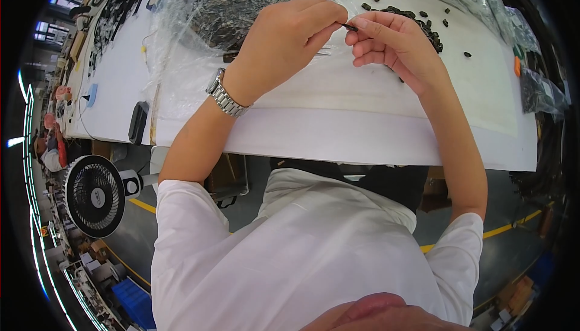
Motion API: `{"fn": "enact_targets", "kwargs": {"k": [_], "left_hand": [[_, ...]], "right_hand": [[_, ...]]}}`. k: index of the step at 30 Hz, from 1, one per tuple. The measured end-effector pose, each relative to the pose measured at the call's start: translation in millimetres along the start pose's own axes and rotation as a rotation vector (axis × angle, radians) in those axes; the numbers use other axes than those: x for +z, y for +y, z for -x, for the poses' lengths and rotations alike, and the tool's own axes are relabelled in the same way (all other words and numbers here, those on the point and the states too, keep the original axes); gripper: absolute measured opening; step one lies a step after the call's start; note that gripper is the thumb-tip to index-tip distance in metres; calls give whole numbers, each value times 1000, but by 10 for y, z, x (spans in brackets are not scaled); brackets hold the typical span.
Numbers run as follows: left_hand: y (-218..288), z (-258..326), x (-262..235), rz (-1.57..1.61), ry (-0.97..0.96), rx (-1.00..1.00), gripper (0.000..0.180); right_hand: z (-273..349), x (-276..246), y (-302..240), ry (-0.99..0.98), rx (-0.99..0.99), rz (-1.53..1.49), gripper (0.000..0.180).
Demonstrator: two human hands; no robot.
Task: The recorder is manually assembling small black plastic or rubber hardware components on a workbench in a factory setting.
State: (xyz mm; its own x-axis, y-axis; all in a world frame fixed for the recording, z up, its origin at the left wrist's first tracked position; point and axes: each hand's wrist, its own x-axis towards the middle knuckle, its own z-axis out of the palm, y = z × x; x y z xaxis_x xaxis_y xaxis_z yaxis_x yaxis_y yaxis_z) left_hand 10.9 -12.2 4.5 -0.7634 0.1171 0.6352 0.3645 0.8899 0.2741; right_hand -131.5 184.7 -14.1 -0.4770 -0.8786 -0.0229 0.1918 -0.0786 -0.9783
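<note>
A: Left hand (284, 41)?
B: Fingers pressed together, pinching the thin black piece (349, 27) above the bench (362, 138).
A: Right hand (393, 44)?
B: Fingertips touch the same piece, pinching its other end. Advise a steady, aligned hold; loose black parts (423, 20) lie just beyond.

small black part (349, 27) pinched between left hand (290, 41) and right hand (393, 44): too tiny to identify, mostly hidden by fingertips.

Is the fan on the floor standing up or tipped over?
Standing up. The fan sits upright on its base on the floor, left of the person, its round grille facing sideways. Whether it is spinning, I cannot tell.
</note>
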Motion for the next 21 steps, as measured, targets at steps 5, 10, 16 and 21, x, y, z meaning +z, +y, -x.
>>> {"fn": "enact_targets", "kwargs": {"k": [5, 10, 16, 21], "left_hand": [[-14, 0, 25, -58, -28, 76, 18], [8, -9, 16, 674, -70, -486, 20], [-68, -12, 34, 1002, -149, -573, 26], [-101, -8, 60, 1041, -164, -575, 27]], "right_hand": [[-59, -152, 97, -179, 201, -291, 27], [-53, -112, 157, -162, 185, -364, 26], [-59, -83, 188, -140, 152, -402, 25], [-68, -95, 218, -181, 140, -480, 24]]}}
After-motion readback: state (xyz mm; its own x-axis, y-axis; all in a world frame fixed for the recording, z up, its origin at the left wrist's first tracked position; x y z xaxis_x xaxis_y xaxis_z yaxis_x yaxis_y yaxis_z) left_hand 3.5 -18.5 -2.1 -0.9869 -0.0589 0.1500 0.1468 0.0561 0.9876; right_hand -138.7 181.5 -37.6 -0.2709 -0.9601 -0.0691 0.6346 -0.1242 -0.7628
